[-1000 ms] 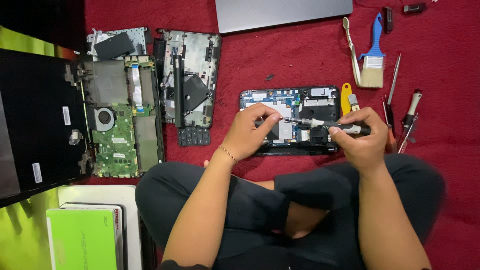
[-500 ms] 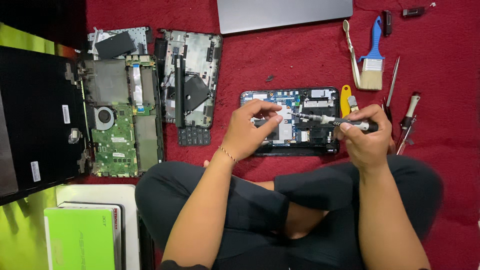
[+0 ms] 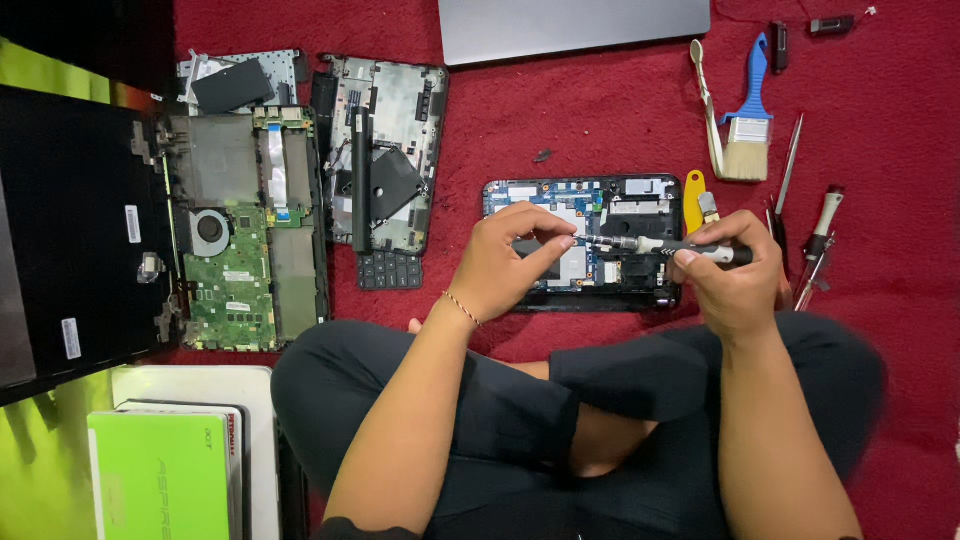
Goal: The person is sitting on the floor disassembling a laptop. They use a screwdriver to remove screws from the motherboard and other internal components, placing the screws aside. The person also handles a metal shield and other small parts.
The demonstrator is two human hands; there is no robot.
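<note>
Right hand (image 3: 735, 285) closed around screwdriver (image 3: 665, 246), left hand (image 3: 510, 260) pinching its tip above opened small device (image 3: 585, 245) on red cloth (image 3: 600, 120).

Colour record: deep red cloth floor covering (image 3: 600, 110), plain and unpatterned.

Small opened device with blue circuit board and black casing (image 3: 600, 245); black-and-silver screwdriver (image 3: 665, 246); yellow plastic pry tool (image 3: 693, 200). Paintbrush with blue handle, silver ferrule and pale tan bristles (image 3: 748, 125). Large green motherboard in a grey laptop base (image 3: 240, 240); black laptop lid (image 3: 70, 220); grey-silver closed laptop (image 3: 575, 28); lime-green box (image 3: 160, 475). Thin gold-and-red bracelet (image 3: 460, 307) on the left wrist; black trousers (image 3: 520, 400).
</note>
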